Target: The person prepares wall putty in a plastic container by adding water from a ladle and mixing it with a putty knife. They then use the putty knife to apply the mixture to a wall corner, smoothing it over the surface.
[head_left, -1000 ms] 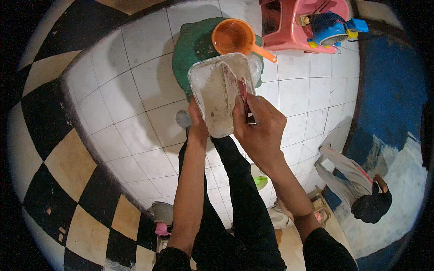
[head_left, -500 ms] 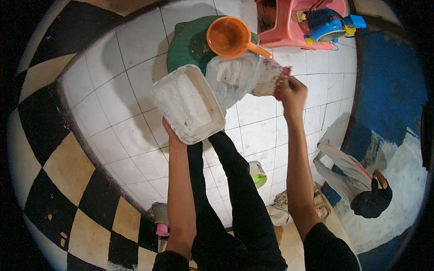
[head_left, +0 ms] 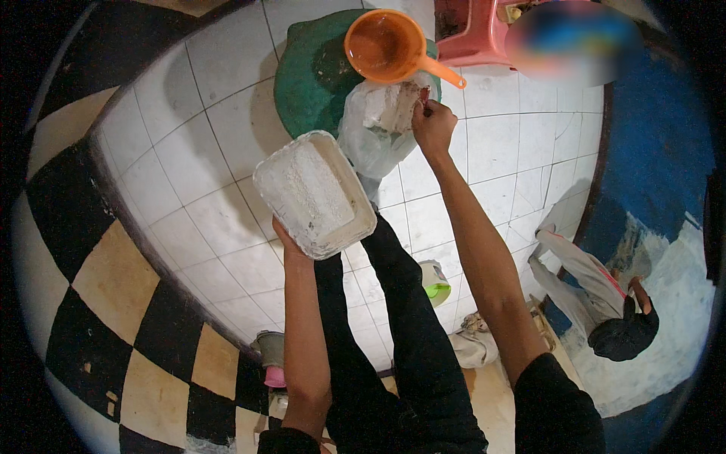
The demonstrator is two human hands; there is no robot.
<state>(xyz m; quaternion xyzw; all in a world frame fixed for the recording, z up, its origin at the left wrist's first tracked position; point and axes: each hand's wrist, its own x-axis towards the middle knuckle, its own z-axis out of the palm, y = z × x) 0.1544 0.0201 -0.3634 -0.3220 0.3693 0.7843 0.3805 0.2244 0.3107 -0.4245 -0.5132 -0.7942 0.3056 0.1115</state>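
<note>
My left hand (head_left: 287, 240) grips a white rectangular tub (head_left: 349, 163) by its near edge; white powder lies heaped inside. My right hand (head_left: 434, 129) is closed on a flat, red-edged scraper (head_left: 408, 106) smeared with white. The scraper's blade is down in the mouth of a clear plastic bag (head_left: 374, 151) that holds white powder. That bag rests at the near side of a round green stool top (head_left: 302, 79). Right behind it, an orange dipper (head_left: 384, 45) with liquid in it sits on the stool, its handle pointing right, close above my right hand.
A pink plastic stool (head_left: 473, 34) stands at the far right, a blurred blue object on it. To the right, another person (head_left: 586, 295) is beside a blue wall (head_left: 650, 151) with a white patch. Low down are a small pail (head_left: 432, 281) and a grey bucket (head_left: 271, 346).
My right hand has moved left and away from me, bringing the scraper from beside the bag into its mouth. The tub has dropped slightly in view, still in my left hand.
</note>
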